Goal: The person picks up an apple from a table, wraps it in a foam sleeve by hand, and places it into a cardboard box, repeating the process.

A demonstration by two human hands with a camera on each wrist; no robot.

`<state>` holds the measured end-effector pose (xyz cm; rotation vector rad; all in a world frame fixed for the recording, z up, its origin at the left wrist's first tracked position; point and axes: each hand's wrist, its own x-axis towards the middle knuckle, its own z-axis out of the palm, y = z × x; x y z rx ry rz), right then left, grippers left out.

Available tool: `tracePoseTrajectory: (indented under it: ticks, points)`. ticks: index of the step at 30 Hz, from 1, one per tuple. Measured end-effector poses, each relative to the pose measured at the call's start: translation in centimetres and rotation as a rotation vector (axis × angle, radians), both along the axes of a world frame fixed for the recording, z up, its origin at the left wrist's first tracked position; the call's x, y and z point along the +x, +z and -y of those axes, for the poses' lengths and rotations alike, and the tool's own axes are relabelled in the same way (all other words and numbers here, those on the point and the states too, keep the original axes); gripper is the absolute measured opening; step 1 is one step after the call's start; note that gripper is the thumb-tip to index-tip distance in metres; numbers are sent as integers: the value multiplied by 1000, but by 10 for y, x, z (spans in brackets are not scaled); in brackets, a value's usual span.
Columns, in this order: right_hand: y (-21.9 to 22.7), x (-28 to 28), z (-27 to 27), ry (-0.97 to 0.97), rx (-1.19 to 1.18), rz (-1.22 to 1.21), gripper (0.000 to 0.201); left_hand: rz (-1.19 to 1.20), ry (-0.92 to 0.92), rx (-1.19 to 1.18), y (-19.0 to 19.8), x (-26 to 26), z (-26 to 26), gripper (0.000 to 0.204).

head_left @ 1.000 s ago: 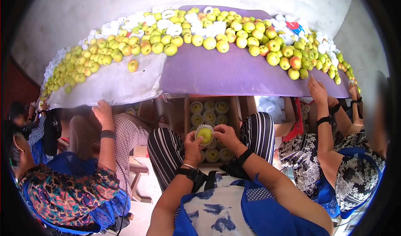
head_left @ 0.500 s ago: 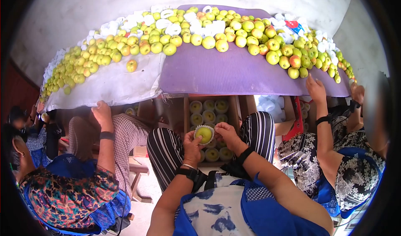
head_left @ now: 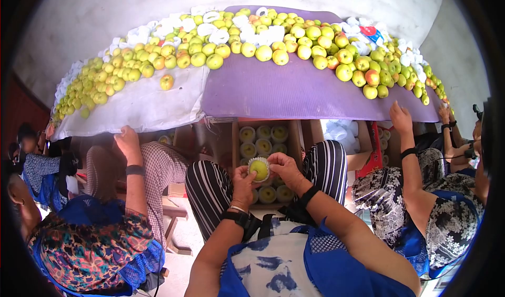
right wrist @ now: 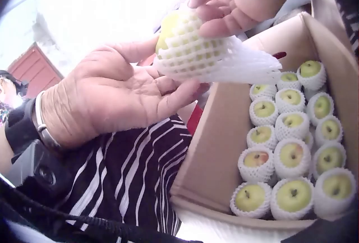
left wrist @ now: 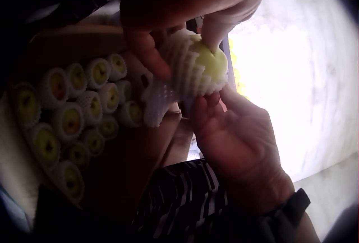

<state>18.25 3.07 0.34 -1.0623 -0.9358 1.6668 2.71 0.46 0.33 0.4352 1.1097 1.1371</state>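
Observation:
A green-yellow apple (head_left: pixel 259 169) sits in a white foam net (right wrist: pixel 193 52), held over my lap. My left hand (head_left: pixel 243 186) grips it from the left, with the palm beneath and the thumb on its side in the right wrist view. At the opposite rim, my right hand (head_left: pixel 286 172) pinches the net between thumb and fingers. The net covers most of the fruit and leaves one end bare (left wrist: pixel 216 63). Its loose tail (right wrist: pixel 252 63) hangs out past the apple. Below stands a cardboard box (right wrist: pixel 207 147) with rows of netted apples (right wrist: pixel 294 195).
Loose apples (head_left: pixel 197 59) and white foam nets (head_left: pixel 271 35) are heaped along a table with a purple mat (head_left: pixel 273 89) and white cloth (head_left: pixel 181 99). People sit close on both sides, one resting a hand (head_left: pixel 128 142) by the table edge. Another box (head_left: pixel 342 136) holds white nets.
My right fingers came slightly off the net's rim half a second ago and are back at it now. The apple has turned a little in my left hand. Neighbours at both sides have shifted.

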Motion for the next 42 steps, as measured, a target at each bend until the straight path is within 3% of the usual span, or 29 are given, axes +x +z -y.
tracePoseTrajectory:
  ticks: [3,8,15,18,20,24,26,30,32,33,34,36,37,42]
  points:
    - [-7,0,-2,-2,33,46,18,-83,-43,27,2,-1,0,35]
    - [-10,1,0,63,247,326,20,55,-89,26,-4,-2,0,35]
    - [-14,-2,1,56,262,285,24,13,-57,54,-5,0,2,34]
    - [-5,-5,5,44,421,388,27,29,-31,20,-9,0,1,34]
    - [11,-6,8,60,540,630,29,-5,-39,12,-13,0,1,36]
    - [10,-8,9,41,659,652,30,40,-57,23,-11,1,2,40]
    - [7,-9,9,34,838,719,30,32,-69,25,-10,2,2,43]
    - [22,-10,13,161,728,584,27,-33,-47,18,-6,3,4,43]
    - [25,-10,14,101,157,7,23,26,-27,36,-12,0,2,43]
    - [12,-8,7,-28,241,63,20,25,-30,36,-9,-1,1,43]
    - [-4,-3,0,-31,240,63,20,77,-20,17,-3,-3,0,42]
    - [-22,9,-10,-353,185,370,22,129,-13,-4,1,-4,0,42]
    - [-27,11,-13,-401,134,378,24,143,-5,-1,0,-5,1,41]
    - [-35,8,-15,-312,123,444,27,121,-24,39,-5,-6,1,43]
